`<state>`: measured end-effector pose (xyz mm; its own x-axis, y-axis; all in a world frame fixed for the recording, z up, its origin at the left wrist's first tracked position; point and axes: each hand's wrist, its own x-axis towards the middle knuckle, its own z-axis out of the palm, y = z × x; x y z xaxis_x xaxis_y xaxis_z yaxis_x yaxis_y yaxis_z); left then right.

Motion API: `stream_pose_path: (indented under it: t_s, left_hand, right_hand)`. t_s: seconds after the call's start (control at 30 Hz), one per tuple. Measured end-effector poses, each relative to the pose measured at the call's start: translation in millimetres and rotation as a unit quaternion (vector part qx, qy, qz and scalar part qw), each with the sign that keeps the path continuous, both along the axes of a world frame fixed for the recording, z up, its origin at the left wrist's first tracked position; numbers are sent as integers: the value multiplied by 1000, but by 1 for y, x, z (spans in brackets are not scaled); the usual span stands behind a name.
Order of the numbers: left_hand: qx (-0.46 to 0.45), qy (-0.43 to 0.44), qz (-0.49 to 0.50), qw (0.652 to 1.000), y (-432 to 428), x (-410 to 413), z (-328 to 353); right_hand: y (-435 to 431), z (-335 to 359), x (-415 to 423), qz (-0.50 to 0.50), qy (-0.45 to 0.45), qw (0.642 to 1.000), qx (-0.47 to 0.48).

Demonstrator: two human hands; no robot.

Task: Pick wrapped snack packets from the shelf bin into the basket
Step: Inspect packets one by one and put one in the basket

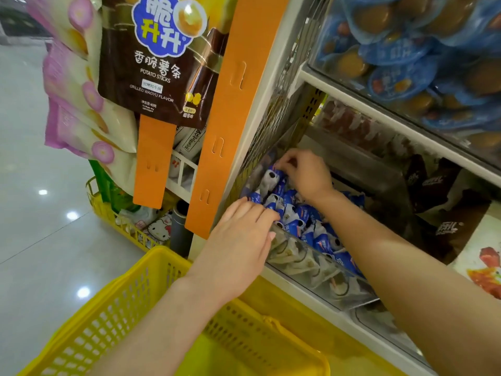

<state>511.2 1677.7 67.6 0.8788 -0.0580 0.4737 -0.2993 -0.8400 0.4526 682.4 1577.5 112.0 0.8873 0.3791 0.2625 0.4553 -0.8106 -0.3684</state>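
A clear-fronted shelf bin (311, 263) holds a heap of small blue-and-white wrapped snack packets (303, 218). My right hand (303, 175) reaches deep into the bin's far left corner, its fingertips pinching one blue packet (278, 172) at the top of the heap. My left hand (241, 242) lies over the bin's front edge, fingers curled down onto the nearest packets; whether it grips one is hidden. The yellow plastic basket (130, 302) sits just below the bin under my left forearm.
Orange card strips (225, 123) hang left of the shelf post beside a brown potato-stick bag (160, 58) and pink bags. A second yellow basket (113, 213) with goods stands on the tiled floor. Brown packets (433, 185) fill the neighbouring bin; blue tubs (406, 50) sit above.
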Motion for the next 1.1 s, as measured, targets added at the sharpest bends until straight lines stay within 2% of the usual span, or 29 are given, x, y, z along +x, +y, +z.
stream_pose_path:
  t_s: [0.1,0.2,0.33,0.37,0.4,0.47,0.5,0.53,0.57,0.6,0.63,0.7,0.77,0.83,0.97,1.1]
  left_hand:
    - [-14,-13,4,1000,-6,-2,-2]
    - [-131,-18,4,991,-11,-7,2]
    - [-271,9,3,962,-25,-24,2]
    - [-339,47,12,939,-27,-28,0]
    - [-429,95,18,898,-28,-32,0]
    - [-605,201,14,770,-28,-38,3]
    - [-661,233,1,713,-27,-42,5]
    - [-695,246,-13,675,-26,-45,6]
    - [-709,249,-24,659,-25,-48,8]
    - [-702,246,-27,668,-24,-51,9]
    - [-679,241,-22,693,-23,-54,9]
    - [-621,233,0,748,-21,-60,7]
    - [-588,228,19,776,-17,-65,4]
    - [-565,219,23,795,-13,-67,0]
    - [-521,203,0,829,-10,-72,-4]
    - [-515,176,6,839,-9,-71,-8]
  right_hand:
    - [-10,19,-16,-6,-64,995,75]
    - [-24,34,-47,38,-90,984,147]
    - [-42,36,-97,91,-59,961,253]
    - [-46,34,-108,95,-54,955,274]
    - [-49,31,-118,100,-43,949,297]
    - [-54,21,-137,116,-7,936,332]
    - [-56,15,-146,127,8,932,338]
    - [-58,9,-154,139,19,932,335]
    - [-60,3,-161,150,27,933,325]
    - [-61,-2,-167,160,38,935,315]
    - [-62,-8,-173,169,61,932,316]
    - [-62,-16,-181,170,146,904,364]
    - [-59,-21,-186,149,219,875,407]
    - [-55,-25,-189,128,266,861,413]
    - [-49,-29,-192,106,305,863,389]
    - [-47,-33,-192,92,310,868,377]
